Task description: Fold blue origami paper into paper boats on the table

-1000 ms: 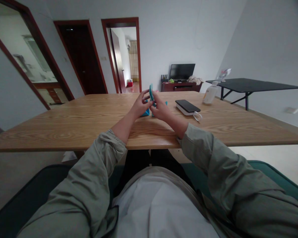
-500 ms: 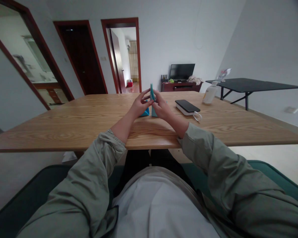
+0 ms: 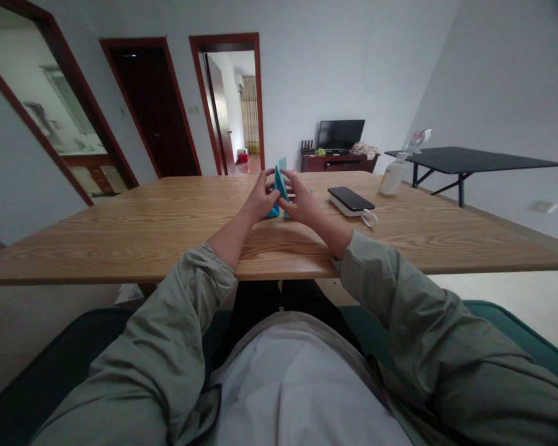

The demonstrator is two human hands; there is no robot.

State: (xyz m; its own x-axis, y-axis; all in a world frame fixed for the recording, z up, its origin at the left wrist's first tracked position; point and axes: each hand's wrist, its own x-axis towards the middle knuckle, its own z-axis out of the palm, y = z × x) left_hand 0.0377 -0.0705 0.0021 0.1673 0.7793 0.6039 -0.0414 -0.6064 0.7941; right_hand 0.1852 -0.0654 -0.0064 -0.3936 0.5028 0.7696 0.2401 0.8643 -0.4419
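Observation:
Between my two hands stands a piece of folded blue paper [image 3: 280, 176], raised above the table with its pointed top showing. My left hand [image 3: 261, 197] grips it from the left, thumb low and fingers higher up. From the other side my right hand [image 3: 301, 198] holds the same paper, fingers bent around its edge. Below my hands a darker blue folded piece [image 3: 273, 211] rests on the wooden table [image 3: 167, 229]. A lighter blue piece beside it is mostly hidden behind my right hand.
Right of my hands, a black phone [image 3: 351, 198] lies on a white block with a white loop strap [image 3: 370, 217]. Farther right stands a whitish plastic bottle [image 3: 393, 175]. Behind it is a black folding table [image 3: 474, 159]. A television [image 3: 341, 134] sits against the back wall.
The folded paper has turned and tilted, so more of its broad face shows. It has shifted slightly left, and the fingers of both hands have changed their hold a little.

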